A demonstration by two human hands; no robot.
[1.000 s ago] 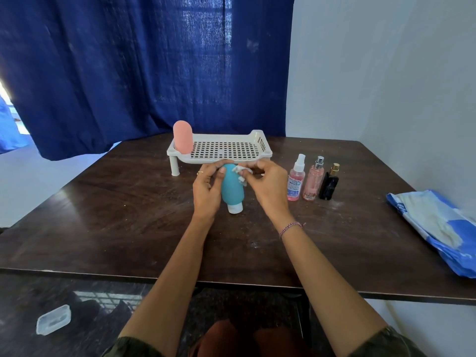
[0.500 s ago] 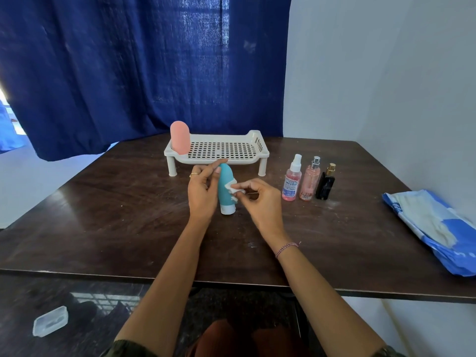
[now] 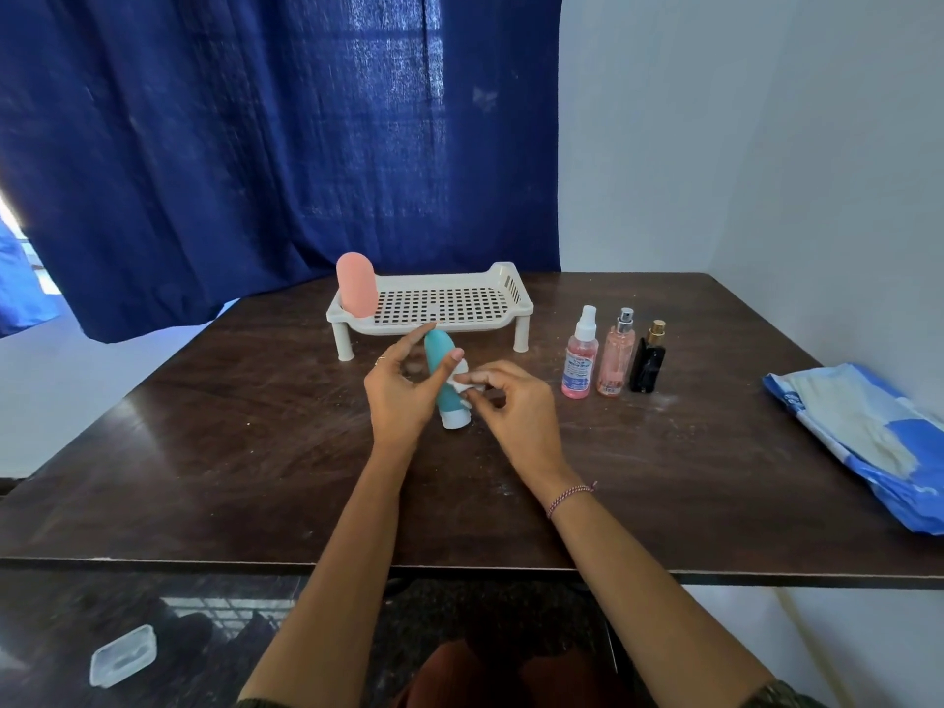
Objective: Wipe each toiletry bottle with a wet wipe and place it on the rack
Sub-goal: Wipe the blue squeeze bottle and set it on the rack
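Just in front of the rack, the left hand grips the teal bottle between thumb and curled fingers, cap down and leaning. The right hand pinches a small wet wipe against its side. On the rack's left end a pink bottle stands upright; three spray bottles stand right of the rack.

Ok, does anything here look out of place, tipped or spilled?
Nothing spilled or tipped. The teal bottle leans because the left hand holds it; the right hand pinches a wipe against it. Pale specks dust the table, and a clear plastic box lies on the floor.
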